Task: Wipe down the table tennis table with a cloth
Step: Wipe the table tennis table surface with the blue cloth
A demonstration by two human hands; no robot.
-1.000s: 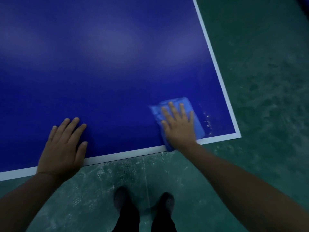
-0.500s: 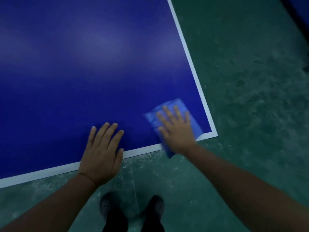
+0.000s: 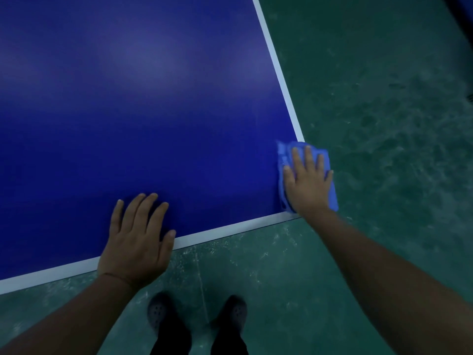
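Observation:
The dark blue table tennis table (image 3: 153, 124) fills the upper left, edged by a white line. Its near right corner lies under a folded light blue cloth (image 3: 281, 155), whose right side hangs past the table edge. My right hand (image 3: 307, 183) presses flat on the cloth with straight, spread fingers. My left hand (image 3: 138, 239) rests flat on the tabletop at the near edge, fingers straight, holding nothing.
A worn green floor (image 3: 371, 124) surrounds the table on the right and near side. My two dark shoes (image 3: 197, 316) stand on it just below the near edge. A dark object shows at the top right corner.
My right hand has slid the cloth rightward to the table's near right corner, so it overhangs the edge. My left hand has shifted right along the near edge.

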